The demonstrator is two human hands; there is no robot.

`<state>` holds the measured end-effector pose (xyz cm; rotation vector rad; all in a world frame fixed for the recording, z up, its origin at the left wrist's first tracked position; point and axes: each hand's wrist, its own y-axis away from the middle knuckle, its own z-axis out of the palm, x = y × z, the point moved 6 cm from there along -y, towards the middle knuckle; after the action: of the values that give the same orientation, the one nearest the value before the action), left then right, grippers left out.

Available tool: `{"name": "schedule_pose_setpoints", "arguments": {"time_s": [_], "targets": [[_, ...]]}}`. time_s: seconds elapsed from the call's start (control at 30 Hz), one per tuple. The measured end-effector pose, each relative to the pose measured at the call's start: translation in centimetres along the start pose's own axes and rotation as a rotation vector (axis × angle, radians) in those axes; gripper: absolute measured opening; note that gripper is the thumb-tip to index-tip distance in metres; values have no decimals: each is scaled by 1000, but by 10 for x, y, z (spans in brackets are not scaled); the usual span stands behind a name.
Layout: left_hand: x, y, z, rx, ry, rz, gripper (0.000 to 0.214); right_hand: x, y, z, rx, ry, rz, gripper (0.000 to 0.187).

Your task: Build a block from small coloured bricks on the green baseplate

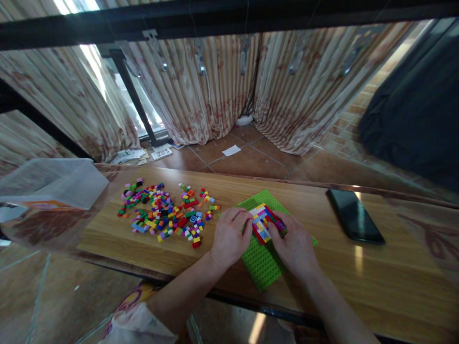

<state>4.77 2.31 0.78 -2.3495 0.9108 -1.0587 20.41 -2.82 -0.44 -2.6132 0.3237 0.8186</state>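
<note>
A block of joined toy bricks (pixel 261 222) in red, yellow, white, blue and purple sits over a green studded baseplate (pixel 264 267). At its left edge is my left hand (pixel 232 235), with fingers bent and the fingertips against the bricks. Around its right side curls my right hand (pixel 293 241), thumb on top near the red row and fingers at the far side. Both hands grip the brick block between them. My fingers hide part of its sides, and whether a small loose brick is pinched there cannot be made out.
Many loose coloured bricks (pixel 168 210) lie spread on the wooden table (pixel 401 291) to the left. A clear plastic bin (pixel 77 184) stands at the far left. On the right lies a black phone (pixel 355 217). Striped curtains (pixel 215 91) hang beyond the table.
</note>
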Motion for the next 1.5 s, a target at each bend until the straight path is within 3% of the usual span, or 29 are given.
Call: {"name": "schedule_pose_setpoints", "arguments": {"time_s": [0.63,1.17,1.5], "targets": [[2,-3,1,-10,-45,-37,5,1,1,2,-17,5,7,34],[5,-9,-2,-75,-119,37,6,4,1,3,-2,8,-9,35],[2,-8,2,-33,-81,13,8,2,1,2,8,6,-19,35]]}}
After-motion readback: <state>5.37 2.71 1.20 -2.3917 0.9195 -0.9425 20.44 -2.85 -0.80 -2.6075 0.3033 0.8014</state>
